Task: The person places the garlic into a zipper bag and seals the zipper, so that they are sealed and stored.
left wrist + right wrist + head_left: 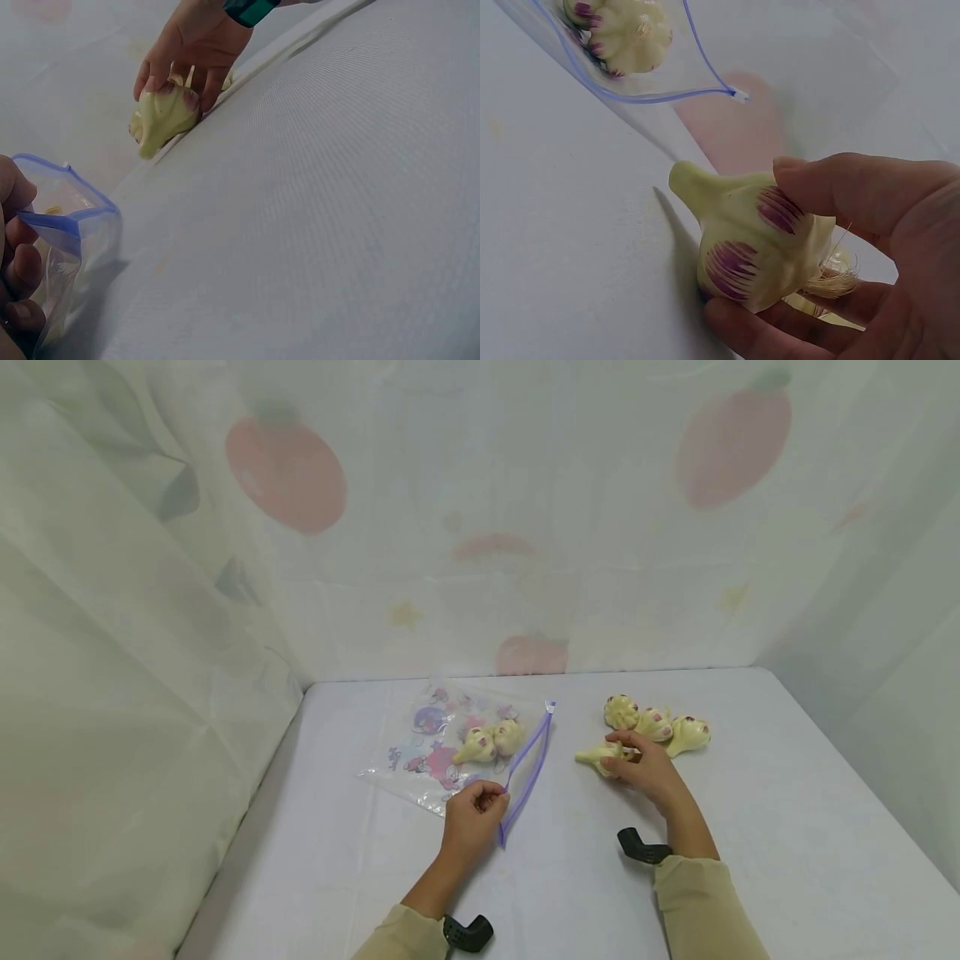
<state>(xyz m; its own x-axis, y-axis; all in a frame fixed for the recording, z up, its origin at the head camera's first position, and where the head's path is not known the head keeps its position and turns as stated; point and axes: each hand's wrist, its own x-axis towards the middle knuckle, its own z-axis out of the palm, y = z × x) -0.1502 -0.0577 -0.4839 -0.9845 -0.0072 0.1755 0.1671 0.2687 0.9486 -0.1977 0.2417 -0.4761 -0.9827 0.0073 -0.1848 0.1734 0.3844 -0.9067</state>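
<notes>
A clear printed zip bag (408, 739) with a purple zip edge lies on the table, its mouth parted toward the right. Inside it rest two garlic bulbs (508, 737). My left hand (474, 818) pinches the near lip of the bag's mouth; the left wrist view shows the fingers (26, 266) curled at the purple strip. In my right hand (647, 770) is another garlic bulb (754, 236), pale with purple streaks, held between thumb and fingers. Its stem points left, toward the bag's mouth.
Three more garlic bulbs (654, 724) sit close together just beyond my right hand. White cloth covers the table (337, 877). A fruit-printed curtain (450, 610) hangs along the back edge, with more cloth at both sides.
</notes>
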